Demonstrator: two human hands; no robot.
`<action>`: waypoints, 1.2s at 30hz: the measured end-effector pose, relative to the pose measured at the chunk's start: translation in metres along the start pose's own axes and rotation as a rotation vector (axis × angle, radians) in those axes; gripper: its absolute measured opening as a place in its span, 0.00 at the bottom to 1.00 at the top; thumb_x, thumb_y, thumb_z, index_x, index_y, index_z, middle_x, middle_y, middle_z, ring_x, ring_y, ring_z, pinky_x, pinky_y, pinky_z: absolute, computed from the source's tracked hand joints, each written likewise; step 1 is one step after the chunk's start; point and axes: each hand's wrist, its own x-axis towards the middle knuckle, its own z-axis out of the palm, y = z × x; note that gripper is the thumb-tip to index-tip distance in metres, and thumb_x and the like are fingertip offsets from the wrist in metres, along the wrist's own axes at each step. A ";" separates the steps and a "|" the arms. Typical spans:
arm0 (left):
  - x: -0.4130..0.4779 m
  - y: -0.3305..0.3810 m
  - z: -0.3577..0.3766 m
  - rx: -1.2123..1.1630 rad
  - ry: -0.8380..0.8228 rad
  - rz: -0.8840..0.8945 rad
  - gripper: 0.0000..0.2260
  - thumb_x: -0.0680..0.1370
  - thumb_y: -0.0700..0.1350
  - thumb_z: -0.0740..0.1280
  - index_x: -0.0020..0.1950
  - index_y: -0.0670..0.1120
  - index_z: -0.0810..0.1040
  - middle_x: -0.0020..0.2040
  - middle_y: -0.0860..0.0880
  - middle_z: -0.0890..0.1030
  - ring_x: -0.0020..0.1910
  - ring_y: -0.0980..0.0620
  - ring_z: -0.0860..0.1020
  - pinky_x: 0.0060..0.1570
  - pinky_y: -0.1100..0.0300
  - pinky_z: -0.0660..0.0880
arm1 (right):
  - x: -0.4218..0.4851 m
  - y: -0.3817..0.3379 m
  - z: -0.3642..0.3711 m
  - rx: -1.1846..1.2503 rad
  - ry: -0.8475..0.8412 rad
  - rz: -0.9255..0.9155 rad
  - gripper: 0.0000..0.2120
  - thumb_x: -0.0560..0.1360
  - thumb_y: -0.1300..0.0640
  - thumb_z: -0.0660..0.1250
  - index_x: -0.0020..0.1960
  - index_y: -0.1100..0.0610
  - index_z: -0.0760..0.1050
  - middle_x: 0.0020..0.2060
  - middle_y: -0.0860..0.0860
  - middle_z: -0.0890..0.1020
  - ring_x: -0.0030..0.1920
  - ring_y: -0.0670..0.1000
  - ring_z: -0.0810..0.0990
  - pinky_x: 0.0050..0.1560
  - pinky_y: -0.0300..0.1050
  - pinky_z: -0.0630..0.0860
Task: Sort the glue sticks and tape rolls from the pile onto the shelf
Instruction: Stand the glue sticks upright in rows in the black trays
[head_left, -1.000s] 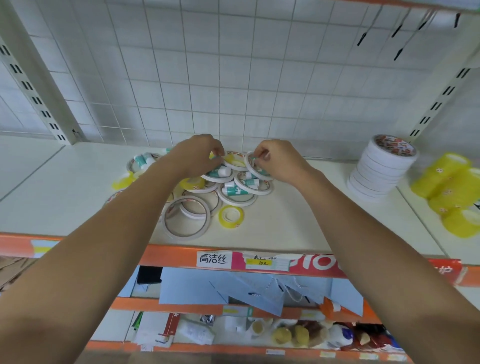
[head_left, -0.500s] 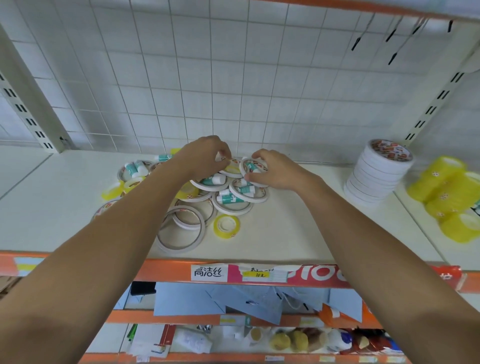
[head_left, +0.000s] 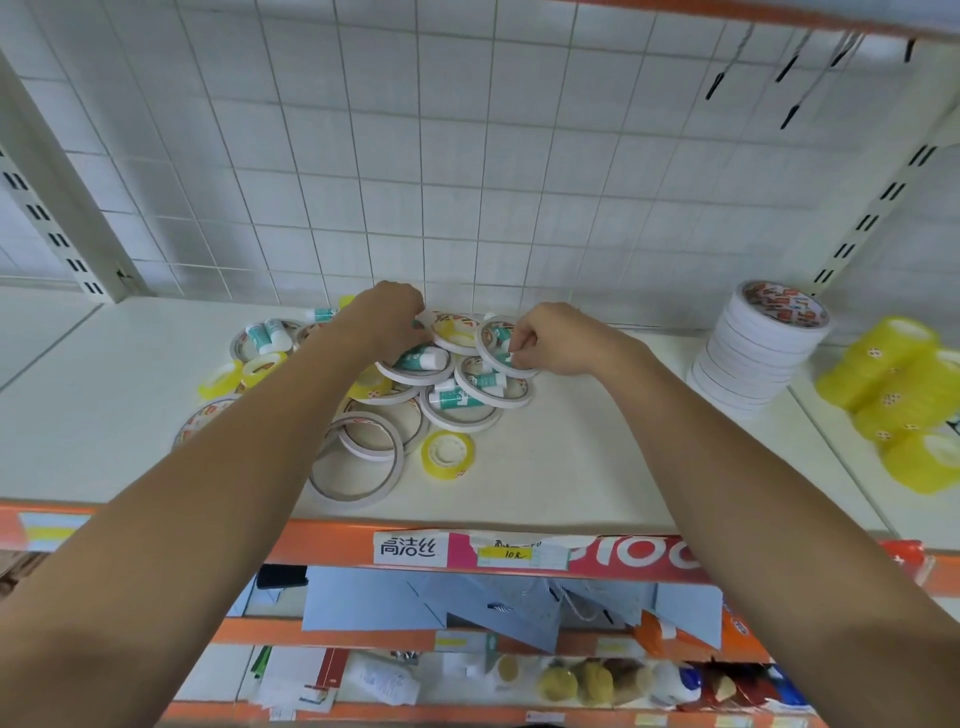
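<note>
A mixed pile lies on the white shelf (head_left: 571, 457): several thin white tape rolls (head_left: 358, 467), small yellow tape rolls (head_left: 448, 455) and teal-and-white glue sticks (head_left: 457, 397). At the back of the pile my left hand (head_left: 387, 325) has its fingers curled down on a small white item; what it is stays hidden. My right hand (head_left: 553, 340) pinches a glue stick (head_left: 506, 356) that lies inside a tilted white tape roll (head_left: 493, 343).
A tall stack of white tape rolls (head_left: 753, 353) stands at the right of the shelf. Several yellow tape rolls (head_left: 898, 389) are grouped on the neighbouring shelf at far right. A wire grid panel (head_left: 415, 156) backs the shelf. Cluttered lower shelves (head_left: 467, 675) show below the orange edge.
Both hands stayed at the back of the pile. My right hand moved from the tape roll's rim and now pinches the glue stick inside it. My left hand barely shifted.
</note>
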 end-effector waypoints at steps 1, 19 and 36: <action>-0.001 0.000 0.000 -0.010 0.015 -0.004 0.15 0.77 0.50 0.67 0.57 0.41 0.78 0.51 0.43 0.80 0.51 0.43 0.77 0.50 0.50 0.76 | -0.002 -0.001 -0.001 -0.009 0.023 0.006 0.09 0.74 0.56 0.70 0.53 0.57 0.82 0.51 0.53 0.82 0.49 0.53 0.80 0.51 0.47 0.78; -0.030 0.169 0.010 -0.231 0.013 0.595 0.14 0.72 0.42 0.69 0.56 0.45 0.74 0.51 0.46 0.79 0.49 0.46 0.75 0.47 0.51 0.74 | -0.150 0.062 -0.011 0.036 0.411 0.248 0.13 0.74 0.60 0.67 0.57 0.58 0.78 0.51 0.55 0.81 0.48 0.53 0.77 0.44 0.48 0.73; -0.048 0.475 0.070 -0.191 -0.073 0.841 0.12 0.75 0.43 0.67 0.58 0.45 0.77 0.53 0.45 0.79 0.51 0.45 0.76 0.48 0.49 0.74 | -0.341 0.305 -0.051 0.042 0.492 0.477 0.09 0.72 0.61 0.68 0.53 0.57 0.78 0.48 0.54 0.81 0.46 0.54 0.77 0.46 0.50 0.75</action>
